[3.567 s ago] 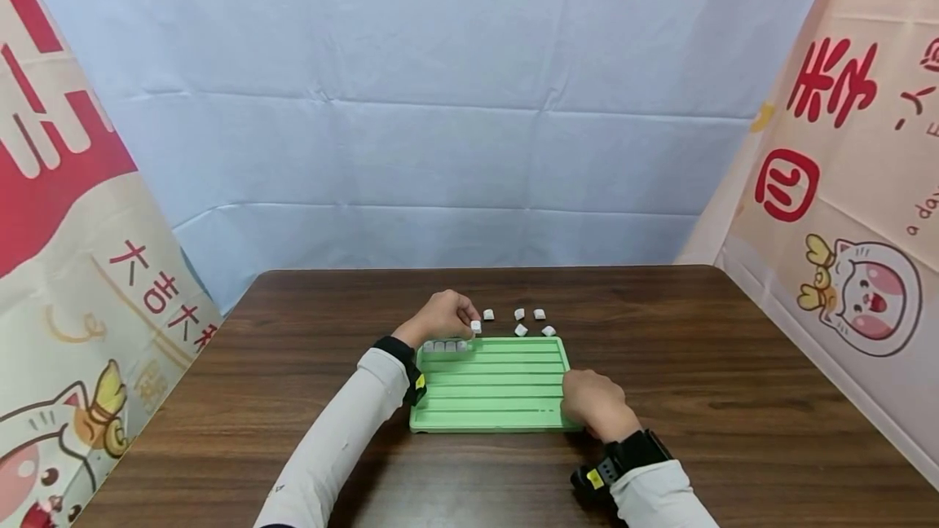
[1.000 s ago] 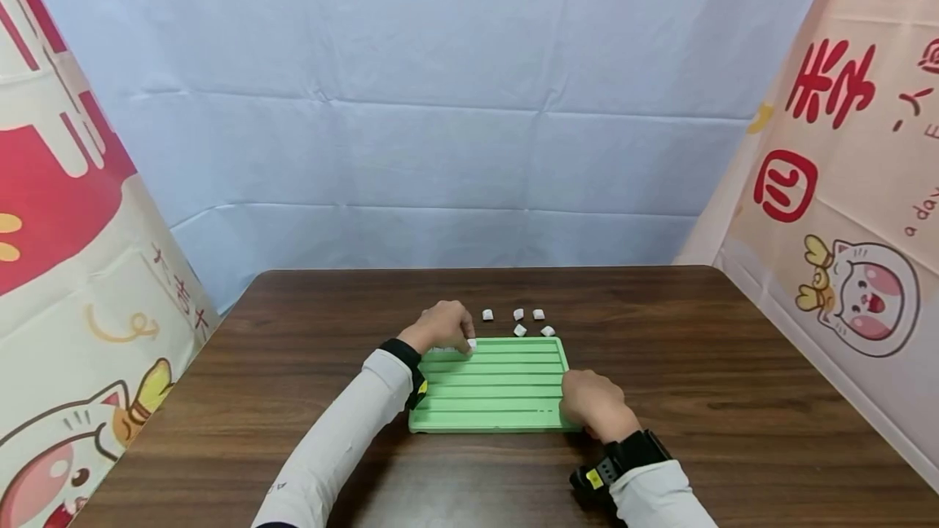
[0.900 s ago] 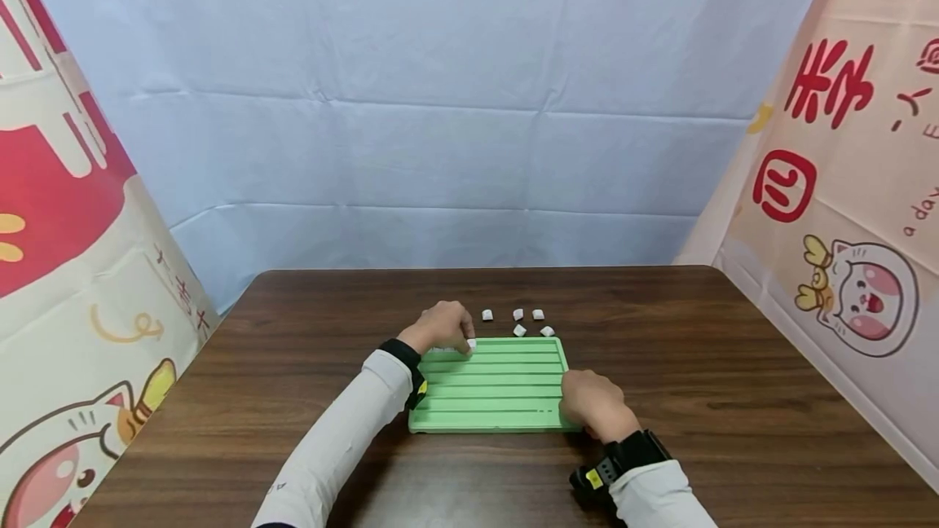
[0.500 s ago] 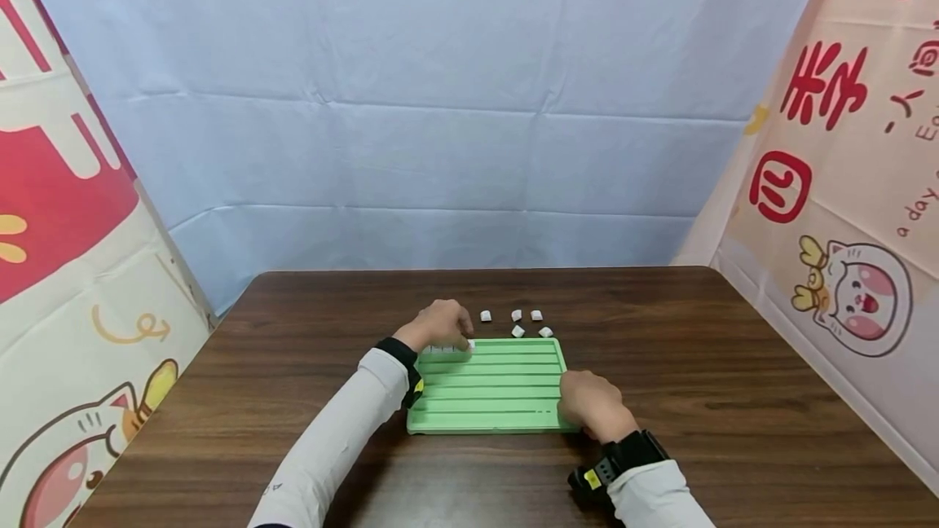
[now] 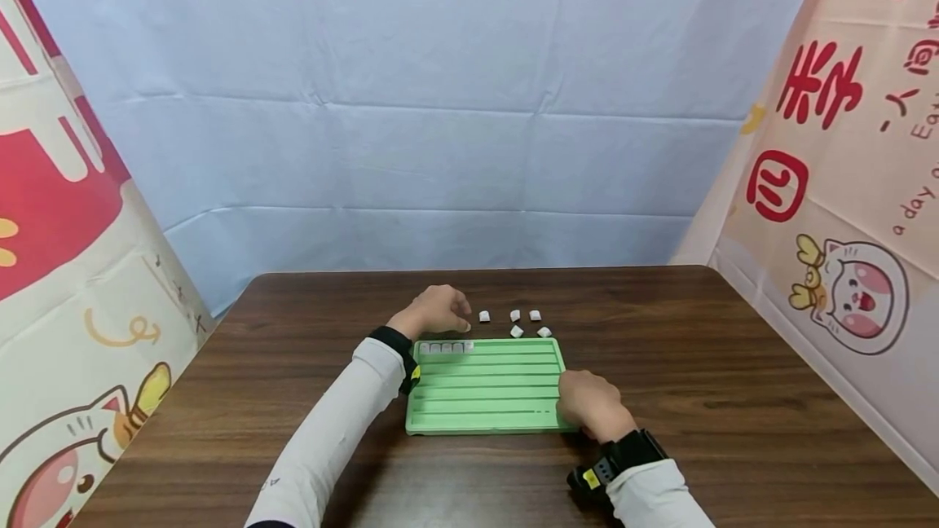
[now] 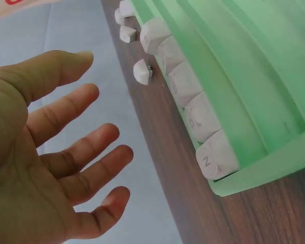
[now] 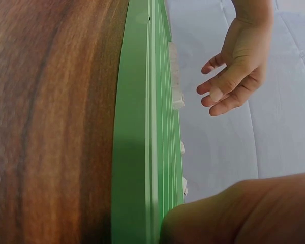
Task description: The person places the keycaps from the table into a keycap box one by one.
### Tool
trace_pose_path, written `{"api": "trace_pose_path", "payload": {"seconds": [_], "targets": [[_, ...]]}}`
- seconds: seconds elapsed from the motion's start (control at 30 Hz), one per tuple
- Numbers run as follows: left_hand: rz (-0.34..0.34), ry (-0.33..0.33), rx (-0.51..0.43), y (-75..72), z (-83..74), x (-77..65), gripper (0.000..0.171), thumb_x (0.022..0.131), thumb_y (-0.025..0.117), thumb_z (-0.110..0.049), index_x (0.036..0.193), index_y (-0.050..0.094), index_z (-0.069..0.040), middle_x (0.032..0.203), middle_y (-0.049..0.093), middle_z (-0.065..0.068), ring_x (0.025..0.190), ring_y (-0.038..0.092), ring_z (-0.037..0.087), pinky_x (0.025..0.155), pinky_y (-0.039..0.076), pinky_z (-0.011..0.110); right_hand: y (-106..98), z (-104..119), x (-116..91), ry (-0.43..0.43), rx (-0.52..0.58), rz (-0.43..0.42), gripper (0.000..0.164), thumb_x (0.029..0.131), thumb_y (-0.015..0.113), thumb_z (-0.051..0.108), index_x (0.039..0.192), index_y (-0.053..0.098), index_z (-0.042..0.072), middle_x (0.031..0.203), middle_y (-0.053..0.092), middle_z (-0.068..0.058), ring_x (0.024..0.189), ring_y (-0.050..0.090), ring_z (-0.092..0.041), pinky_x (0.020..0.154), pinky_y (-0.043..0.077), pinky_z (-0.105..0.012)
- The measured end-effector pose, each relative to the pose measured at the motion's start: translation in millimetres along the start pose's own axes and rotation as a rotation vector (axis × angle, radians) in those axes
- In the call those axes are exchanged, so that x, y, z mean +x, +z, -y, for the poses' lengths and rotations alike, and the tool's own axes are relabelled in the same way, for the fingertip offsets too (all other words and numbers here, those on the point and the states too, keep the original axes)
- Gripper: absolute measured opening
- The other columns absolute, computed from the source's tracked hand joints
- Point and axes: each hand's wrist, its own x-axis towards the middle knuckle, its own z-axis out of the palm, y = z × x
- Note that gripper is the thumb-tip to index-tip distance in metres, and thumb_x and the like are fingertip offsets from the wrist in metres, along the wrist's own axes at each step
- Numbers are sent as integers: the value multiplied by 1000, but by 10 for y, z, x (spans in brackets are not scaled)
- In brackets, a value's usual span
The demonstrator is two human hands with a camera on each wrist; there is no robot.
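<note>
A green ridged tray (image 5: 487,398) lies on the table, with a row of white keycaps (image 5: 446,347) in its far groove at the left end. In the left wrist view, the keycap (image 6: 217,156) nearest the tray corner bears an N. My left hand (image 5: 434,310) hovers past the tray's far edge, fingers loosely bent and apart, holding nothing. Several loose keycaps (image 5: 515,316) lie beyond the tray, the closest just right of those fingertips. My right hand (image 5: 592,404) grips the tray's right side near the front corner; its fingertips are mostly hidden.
The brown wooden table (image 5: 734,381) extends around the tray on all sides. A pale blue cloth (image 5: 440,145) hangs behind it, and printed cloths (image 5: 822,186) flank both sides.
My left hand has set a keycap at the right end of the row, let go, and lifted away toward the far side. The right hand stays at the tray's edge.
</note>
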Motion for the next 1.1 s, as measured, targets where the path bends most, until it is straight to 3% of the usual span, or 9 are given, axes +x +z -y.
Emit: {"api": "trace_pose_path", "payload": {"seconds": [0.37,0.6,0.77,1.1], "targets": [[8,11,-3,32,-6,50,25,85,70,-19,107,67,-7,110,61,6,104,55,24,82,47,40,12,4,7,-1,-4,-7,22,89,50,-1,69,56,6,58,49,-11,40,43,-18,38,31,-26],[-3,28,-32,113,-66,160,22,86,68,-16,105,68,-5,102,63,4,99,58,23,81,48,37,28,-9,12,-11,-2,-15,24,89,50,-1,67,56,6,55,45,-9,39,39,-17,38,29,-26],[-28,8,-45,192,-95,224,19,87,67,-15,103,69,-5,98,63,3,94,58,21,77,48,35,39,-10,19,-22,-11,-14,24,89,49,0,67,56,7,55,45,-9,39,39,-17,38,29,-26],[-34,-69,-84,264,-203,350,23,87,68,-12,108,67,-4,105,62,7,96,58,23,78,48,35,21,7,17,8,-20,1,23,89,50,-1,67,56,6,56,47,-10,40,40,-17,38,30,-26]]}}
